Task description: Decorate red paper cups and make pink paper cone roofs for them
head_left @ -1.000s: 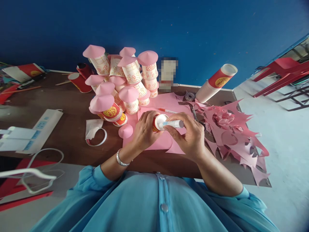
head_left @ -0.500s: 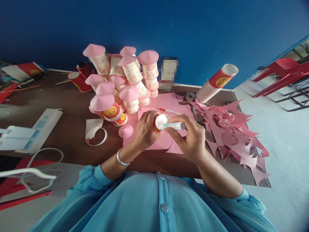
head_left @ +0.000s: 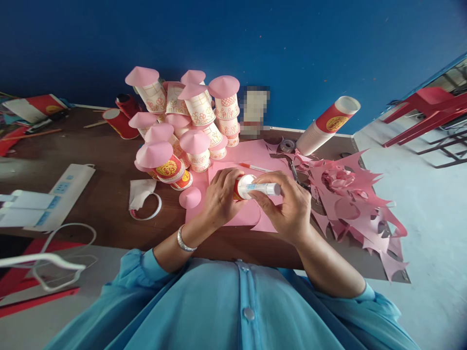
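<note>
My left hand (head_left: 221,197) is closed around a red and white paper cup (head_left: 241,190), which is held tilted with its white end toward my right hand. In my right hand (head_left: 294,206) a white glue stick (head_left: 268,188) with a blue label is pinched between thumb and fingers. The stick's left end reaches the white end of the cup; the exact contact is hidden. Beneath both hands lie pink paper sheets (head_left: 237,218). A small pink paper cone (head_left: 190,197) rests just left of my left hand.
Stacked, drawn-on paper cups with pink cone tops (head_left: 199,114) stand behind my left hand. Pink paper scraps (head_left: 365,214), scissors (head_left: 297,176), grey tape (head_left: 287,145) and a leaning cup stack (head_left: 328,124) are at right. A tape roll (head_left: 156,208) and power strip (head_left: 60,197) lie left.
The paper cup has turned slightly, so less of its white end and more of its red side shows. The glue stick has shifted a little to the right across it.
</note>
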`<state>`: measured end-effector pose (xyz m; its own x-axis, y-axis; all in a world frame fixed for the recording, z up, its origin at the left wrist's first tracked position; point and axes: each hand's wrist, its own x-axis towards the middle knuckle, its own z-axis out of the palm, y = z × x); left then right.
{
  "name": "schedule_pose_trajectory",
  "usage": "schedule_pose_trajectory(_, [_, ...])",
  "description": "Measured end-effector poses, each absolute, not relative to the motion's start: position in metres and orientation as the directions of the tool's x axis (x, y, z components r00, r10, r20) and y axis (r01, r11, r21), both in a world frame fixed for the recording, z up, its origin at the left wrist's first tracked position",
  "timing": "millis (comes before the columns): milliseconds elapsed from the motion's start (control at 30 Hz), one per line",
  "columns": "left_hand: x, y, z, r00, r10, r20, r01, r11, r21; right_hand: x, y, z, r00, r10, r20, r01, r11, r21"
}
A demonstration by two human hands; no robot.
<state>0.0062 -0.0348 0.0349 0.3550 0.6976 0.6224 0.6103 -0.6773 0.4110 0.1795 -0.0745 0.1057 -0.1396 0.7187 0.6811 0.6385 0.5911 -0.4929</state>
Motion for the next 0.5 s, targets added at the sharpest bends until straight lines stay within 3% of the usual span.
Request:
schedule_pose_trajectory(267, [0.0059,-0.034,0.0347,0.347,0.721,0.599,0.619,-0.656,0.432,0.1805,-0.0757,0.1079,-0.051,0.737,0.674,0.624,0.551,-0.555])
schedule_pose_trajectory(500, [0.007,-0.0355,0.0365,0.363,0.701,0.613,0.641,-0.666,0.382,0.1763,-0.0745,0.1063,-0.077,0.699,0.711,0.627,0.588,-0.511])
